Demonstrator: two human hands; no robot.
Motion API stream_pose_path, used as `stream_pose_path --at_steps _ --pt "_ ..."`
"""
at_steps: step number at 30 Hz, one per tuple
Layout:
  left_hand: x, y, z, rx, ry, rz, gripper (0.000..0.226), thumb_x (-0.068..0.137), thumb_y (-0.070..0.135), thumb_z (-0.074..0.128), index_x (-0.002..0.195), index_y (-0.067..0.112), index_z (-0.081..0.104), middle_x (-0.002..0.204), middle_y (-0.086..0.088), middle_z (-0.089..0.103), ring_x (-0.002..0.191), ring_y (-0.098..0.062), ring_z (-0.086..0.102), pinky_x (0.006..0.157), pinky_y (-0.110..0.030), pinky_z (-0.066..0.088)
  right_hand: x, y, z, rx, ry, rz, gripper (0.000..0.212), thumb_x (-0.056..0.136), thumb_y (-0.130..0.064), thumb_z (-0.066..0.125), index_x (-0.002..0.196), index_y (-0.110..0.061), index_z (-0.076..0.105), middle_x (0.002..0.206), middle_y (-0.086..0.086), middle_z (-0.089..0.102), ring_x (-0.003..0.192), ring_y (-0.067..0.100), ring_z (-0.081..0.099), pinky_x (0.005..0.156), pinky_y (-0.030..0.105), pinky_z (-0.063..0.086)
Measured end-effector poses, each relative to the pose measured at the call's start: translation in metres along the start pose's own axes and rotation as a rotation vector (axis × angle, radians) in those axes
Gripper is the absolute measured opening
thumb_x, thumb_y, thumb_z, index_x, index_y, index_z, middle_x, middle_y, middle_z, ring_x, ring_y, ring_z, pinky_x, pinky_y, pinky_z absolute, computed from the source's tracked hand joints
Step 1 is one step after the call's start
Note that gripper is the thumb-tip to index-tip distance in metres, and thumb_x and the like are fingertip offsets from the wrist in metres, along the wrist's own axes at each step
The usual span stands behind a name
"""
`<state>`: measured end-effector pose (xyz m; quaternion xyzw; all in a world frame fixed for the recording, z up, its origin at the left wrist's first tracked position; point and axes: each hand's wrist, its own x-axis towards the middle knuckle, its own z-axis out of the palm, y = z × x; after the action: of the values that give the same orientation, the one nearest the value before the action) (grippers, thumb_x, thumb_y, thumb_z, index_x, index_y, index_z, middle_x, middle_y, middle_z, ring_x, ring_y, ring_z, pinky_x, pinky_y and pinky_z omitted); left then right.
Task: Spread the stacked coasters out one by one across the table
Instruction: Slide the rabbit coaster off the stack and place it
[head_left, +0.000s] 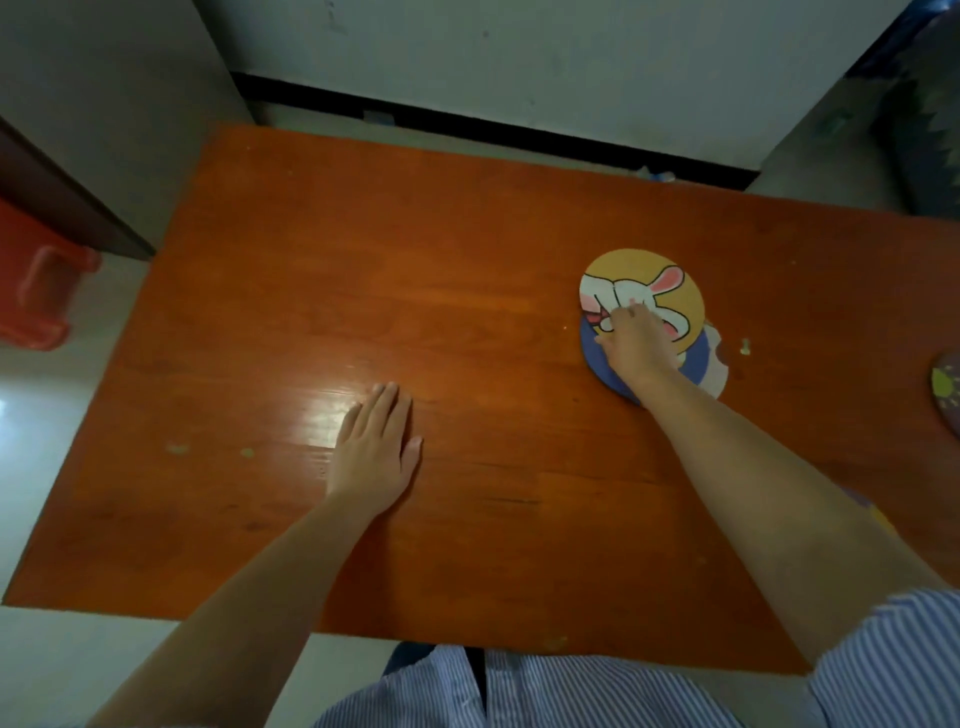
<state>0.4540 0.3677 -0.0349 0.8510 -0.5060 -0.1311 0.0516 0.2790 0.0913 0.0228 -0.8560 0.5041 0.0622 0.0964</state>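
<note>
A stack of round coasters lies on the right half of the orange wooden table (363, 249). The top one, a yellow coaster with a white rabbit (634, 265), sits shifted away from me off the blue coaster (597, 364) beneath it. A white-edged coaster (719, 369) peeks out at the stack's right side. My right hand (636, 343) rests on the stack with its fingertips pressed on the yellow coaster. My left hand (374, 452) lies flat on the bare table, fingers together, holding nothing. Another coaster (948, 389) with a sun drawing lies at the right frame edge.
A red plastic stool (36, 291) stands on the floor left of the table. A white wall with a black baseboard (467, 124) runs behind the table's far edge. A dark patterned object (930, 104) fills the top right corner.
</note>
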Motion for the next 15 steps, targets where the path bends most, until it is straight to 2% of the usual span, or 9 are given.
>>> stream_pose_path --at_steps 4,6,8,9,11,13,15 --pt "-0.001 0.0 0.0 -0.016 0.014 0.014 0.056 0.094 0.041 0.029 0.142 0.012 0.021 0.153 -0.009 0.021 0.143 -0.021 0.011 0.114 -0.036 0.006 -0.003 -0.003 0.0 -0.131 0.005 -0.09 0.022 0.091 0.003 0.048 0.112 0.005 0.052 0.111 0.027 0.058 0.1 0.041 0.056 0.074 0.043 0.05" --pt "0.0 -0.001 0.0 -0.029 0.01 0.016 0.056 0.094 0.041 0.029 0.142 0.012 0.022 0.153 -0.009 0.021 0.143 -0.021 0.011 0.114 -0.036 0.005 -0.005 -0.004 -0.006 -0.045 0.055 -0.041 0.019 0.09 0.006 0.045 0.107 0.006 0.052 0.104 0.028 0.06 0.093 0.042 0.059 0.062 0.039 0.041" --pt "0.0 -0.001 0.001 -0.034 0.011 0.015 0.055 0.094 0.04 0.029 0.141 0.012 0.024 0.153 -0.009 0.022 0.143 -0.021 0.012 0.115 -0.037 0.005 -0.01 -0.007 -0.015 0.097 0.122 0.019 0.011 0.092 0.001 0.044 0.098 0.002 0.053 0.093 0.024 0.058 0.084 0.037 0.057 0.061 0.034 0.033" --pt "0.0 0.0 0.0 -0.041 0.009 0.012 0.054 0.094 0.04 0.03 0.14 0.012 0.026 0.152 -0.01 0.024 0.142 -0.023 0.013 0.115 -0.038 0.007 -0.016 -0.01 -0.02 0.152 0.145 0.024 0.01 0.093 -0.001 0.043 0.095 -0.001 0.053 0.089 0.022 0.056 0.079 0.034 0.053 0.062 0.034 0.034" --pt "-0.001 0.003 -0.006 -0.066 0.033 0.004 0.049 0.094 0.037 0.033 0.135 0.011 0.036 0.146 -0.013 0.037 0.138 -0.028 0.026 0.113 -0.044 0.02 -0.04 -0.02 -0.023 0.237 0.182 -0.086 0.016 0.094 -0.004 0.043 0.098 0.002 0.058 0.091 0.021 0.062 0.077 0.034 0.056 0.063 0.037 0.043" --pt "-0.002 0.006 -0.017 -0.15 0.093 -0.011 0.042 0.092 0.033 0.037 0.124 0.011 0.051 0.129 -0.016 0.054 0.122 -0.033 0.045 0.101 -0.046 0.038 -0.08 -0.029 -0.02 0.334 0.2 -0.303 0.017 0.093 -0.001 0.048 0.101 0.006 0.061 0.092 0.026 0.068 0.076 0.036 0.064 0.062 0.043 0.055" --pt "-0.008 0.012 -0.027 -0.405 0.108 -0.086 0.033 0.093 0.029 0.039 0.115 0.013 0.057 0.11 -0.014 0.065 0.104 -0.031 0.058 0.085 -0.04 0.047 -0.124 -0.035 -0.011 0.341 0.17 -0.519 0.017 0.085 0.006 0.059 0.101 0.009 0.064 0.094 0.03 0.071 0.083 0.04 0.07 0.068 0.051 0.061"
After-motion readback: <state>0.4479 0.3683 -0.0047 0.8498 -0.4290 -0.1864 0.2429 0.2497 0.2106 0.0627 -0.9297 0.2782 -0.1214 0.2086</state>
